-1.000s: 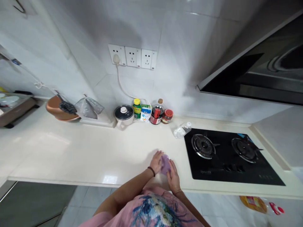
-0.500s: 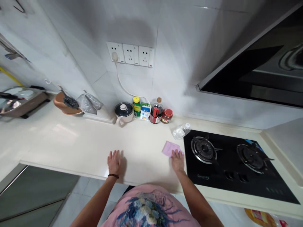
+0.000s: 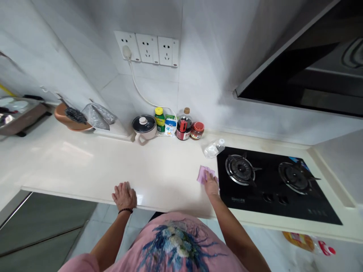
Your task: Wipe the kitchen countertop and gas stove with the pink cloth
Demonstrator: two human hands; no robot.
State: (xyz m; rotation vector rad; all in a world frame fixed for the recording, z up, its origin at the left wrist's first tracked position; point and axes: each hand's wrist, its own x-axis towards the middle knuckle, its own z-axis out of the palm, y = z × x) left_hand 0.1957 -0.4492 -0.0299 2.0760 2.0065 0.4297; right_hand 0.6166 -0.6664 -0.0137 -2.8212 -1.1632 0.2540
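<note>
A small pink cloth (image 3: 202, 174) lies bunched on the pale countertop (image 3: 167, 177), just left of the black gas stove. Over its right side is my right hand (image 3: 211, 184), fingers bent and gripping it. My left hand (image 3: 124, 196) rests palm down at the counter's front edge, fingers spread and holding nothing. Behind the cloth a clear plastic bottle (image 3: 213, 149) lies on its side near the stove's corner. What is under my right palm is hidden.
Along the wall stand a lidded pot (image 3: 144, 127), a green bottle with a yellow cap (image 3: 160, 119), a white packet (image 3: 170, 127), a dark sauce bottle (image 3: 184, 126) and a red-lidded jar (image 3: 197, 130). The gas stove (image 3: 269, 185) fills the right side, below a range hood (image 3: 306, 71).
My right hand's fingers have curled and the cloth is more crumpled. My left hand has shifted left and back to the counter edge. The view has tilted slightly downward.
</note>
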